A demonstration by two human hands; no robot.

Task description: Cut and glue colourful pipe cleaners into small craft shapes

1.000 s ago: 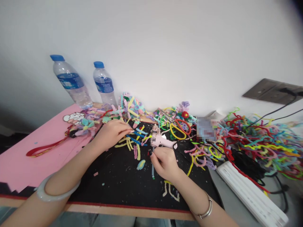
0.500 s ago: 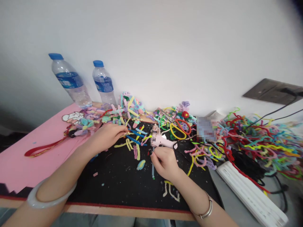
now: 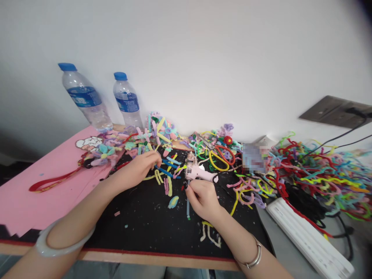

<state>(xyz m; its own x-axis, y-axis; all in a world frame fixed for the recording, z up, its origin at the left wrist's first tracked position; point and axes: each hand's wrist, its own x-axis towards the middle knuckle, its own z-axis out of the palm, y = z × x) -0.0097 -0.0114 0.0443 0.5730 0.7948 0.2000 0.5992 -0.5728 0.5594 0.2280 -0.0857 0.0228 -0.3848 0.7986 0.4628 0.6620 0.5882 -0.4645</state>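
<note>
Since half a second ago, the person's bare left hand (image 3: 138,169) has shifted slightly to the right, its fingers now bent downward beside the fuzzy blue chenille stems (image 3: 165,169) at the far middle of the black fabric mat (image 3: 139,228). Those fingers are curled together; whether they grip a stem cannot be told. Meanwhile the right hand (image 3: 205,198) has stayed in place, closed, pinching a small black-and-red piece (image 3: 185,186) at its fingertips, just to the near side of the pale pink plastic glue gun (image 3: 200,173).

A translucent bluish rod (image 3: 188,207) lies on the mat to the left of the right hand, and farther left sits a yellow-and-blue fuzzy leaf shape (image 3: 173,202). Beyond the glue gun, to the far right, are scissors with red and yellow looped handles (image 3: 211,147). Two clear plastic bottles with blue caps (image 3: 127,102) stand at the far left, against the wall.
</note>
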